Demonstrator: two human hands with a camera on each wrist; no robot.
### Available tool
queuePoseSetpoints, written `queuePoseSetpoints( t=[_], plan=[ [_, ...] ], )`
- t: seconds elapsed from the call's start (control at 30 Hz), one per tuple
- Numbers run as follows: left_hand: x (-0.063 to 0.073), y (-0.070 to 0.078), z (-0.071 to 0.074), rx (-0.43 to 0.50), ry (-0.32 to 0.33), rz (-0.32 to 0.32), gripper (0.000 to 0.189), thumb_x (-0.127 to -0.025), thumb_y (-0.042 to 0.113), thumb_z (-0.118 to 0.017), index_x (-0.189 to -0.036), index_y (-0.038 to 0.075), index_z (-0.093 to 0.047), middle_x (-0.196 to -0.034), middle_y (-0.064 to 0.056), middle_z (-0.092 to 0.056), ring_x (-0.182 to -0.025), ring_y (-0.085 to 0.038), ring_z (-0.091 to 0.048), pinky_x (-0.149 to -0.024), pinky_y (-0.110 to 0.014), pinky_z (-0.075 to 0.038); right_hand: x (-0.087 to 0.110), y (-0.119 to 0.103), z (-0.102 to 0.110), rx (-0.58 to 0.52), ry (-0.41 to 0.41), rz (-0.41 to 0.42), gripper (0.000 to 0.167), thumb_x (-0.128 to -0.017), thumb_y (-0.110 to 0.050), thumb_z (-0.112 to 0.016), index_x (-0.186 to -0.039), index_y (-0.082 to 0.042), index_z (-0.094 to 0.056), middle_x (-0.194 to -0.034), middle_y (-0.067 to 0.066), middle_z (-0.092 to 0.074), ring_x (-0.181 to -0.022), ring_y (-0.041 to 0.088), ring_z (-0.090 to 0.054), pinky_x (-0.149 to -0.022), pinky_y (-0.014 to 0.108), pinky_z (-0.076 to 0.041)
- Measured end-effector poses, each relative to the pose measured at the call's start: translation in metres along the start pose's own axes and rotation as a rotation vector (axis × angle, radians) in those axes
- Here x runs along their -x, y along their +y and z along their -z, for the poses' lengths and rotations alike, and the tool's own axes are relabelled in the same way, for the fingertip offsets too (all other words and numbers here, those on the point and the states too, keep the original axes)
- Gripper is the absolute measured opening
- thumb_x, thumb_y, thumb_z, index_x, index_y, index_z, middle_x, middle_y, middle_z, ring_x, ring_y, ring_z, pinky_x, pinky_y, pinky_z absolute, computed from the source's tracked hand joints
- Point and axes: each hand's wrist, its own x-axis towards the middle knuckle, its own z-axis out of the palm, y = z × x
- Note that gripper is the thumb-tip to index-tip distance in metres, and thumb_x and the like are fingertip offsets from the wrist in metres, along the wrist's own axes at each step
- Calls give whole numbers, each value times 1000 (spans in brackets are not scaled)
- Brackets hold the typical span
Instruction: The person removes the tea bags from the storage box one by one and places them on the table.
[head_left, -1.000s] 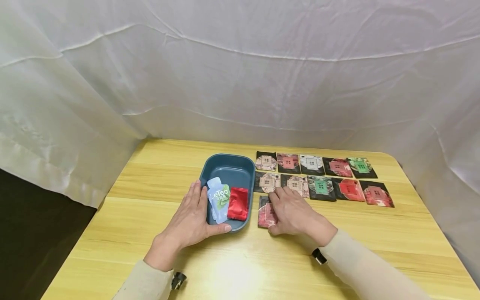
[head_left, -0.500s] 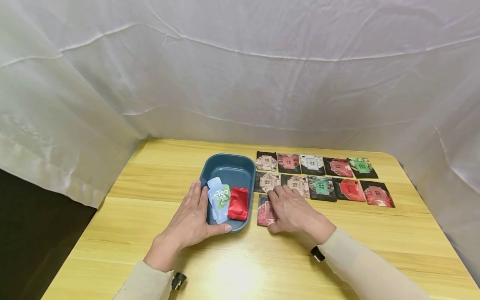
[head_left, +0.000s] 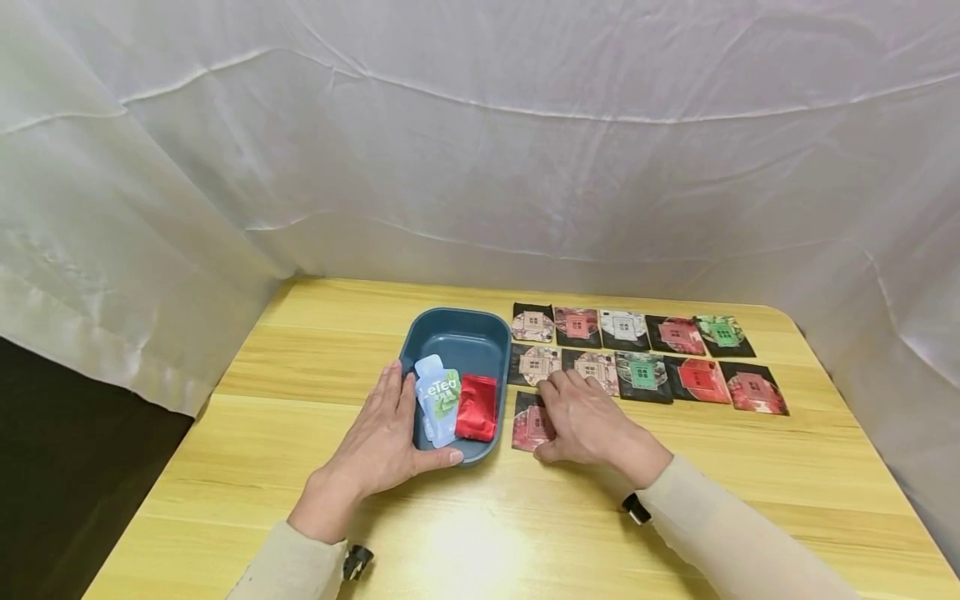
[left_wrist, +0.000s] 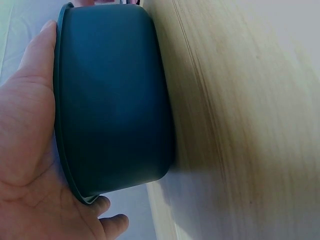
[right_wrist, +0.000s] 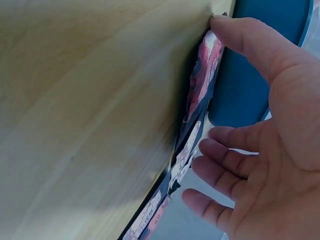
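My left hand (head_left: pixel 377 440) lies along the left side of a blue plastic tray (head_left: pixel 465 320), fingers straight and thumb along the near rim. Inside the tray are a light-blue packet (head_left: pixel 442 404) and a shiny red packet (head_left: pixel 477 407). Just right of it, a red-and-black flat sachet (head_left: pixel 527 427) lies on the table. My right hand (head_left: pixel 588 423) spans this sachet, thumb at the near edge and fingertips at the far one; it covers the sachet's right part. In the right wrist view the sachet (right_wrist: pixel 202 75) lies between thumb and index finger.
Two rows of patterned sachets lie behind and right of my right hand, among them a green one (head_left: pixel 643 377) and a red one (head_left: pixel 703 379). White cloth (head_left: pixel 480 192) hangs behind the wooden table (head_left: pixel 315 375).
The sachet at my right hand has shifted slightly left, a few pixels, with small finger movements. My left hand and the tray stay in place.
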Motion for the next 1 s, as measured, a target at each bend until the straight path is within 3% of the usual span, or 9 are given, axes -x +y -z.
queuePoseSetpoints(
  t=[0.3,0.5,0.63,0.77,1.0],
  plan=[
    [0,-1,-1,-5,3,-3,140,-76,91,-64,-163,-10,-22,-175,-28,-4,-164,-42,-3,-131,-55,-19,-1,3,3,-7,37,27,92,-74,-62,-88,-135,1,-59,-122,13,-62,-105,27,-55,-99,49,-55],
    [0,-1,-1,-7,7,-4,139,-76,90,-65,-163,-10,-22,-175,-28,-5,-164,-42,-4,-132,-55,-19,-11,-3,25,-14,148,55,85,-83,-52,-85,-140,5,-59,-126,18,-64,-112,32,-60,-100,50,-55],
    [0,-1,-1,-3,9,-2,138,-77,88,-67,-163,-10,-22,-175,-28,-6,-164,-43,-5,-131,-55,-20,-23,-16,41,-30,196,70,79,-89,-50,-82,-142,4,-59,-133,19,-65,-120,35,-62,-108,50,-53],
    [1,-1,0,0,3,-2,140,-76,91,-66,-164,-9,-21,-175,-27,-5,-164,-43,-4,-131,-55,-20,-36,-32,49,-30,148,103,83,-91,-51,-80,-147,5,-55,-142,22,-61,-133,37,-58,-118,50,-46],
    [1,0,0,10,-11,-4,141,-76,92,-63,-164,-9,-19,-175,-26,-1,-164,-42,-2,-132,-55,-18,-57,-60,46,29,-17,136,94,-84,-62,-82,-148,1,-54,-144,17,-61,-131,33,-57,-117,48,-47]
  ],
)
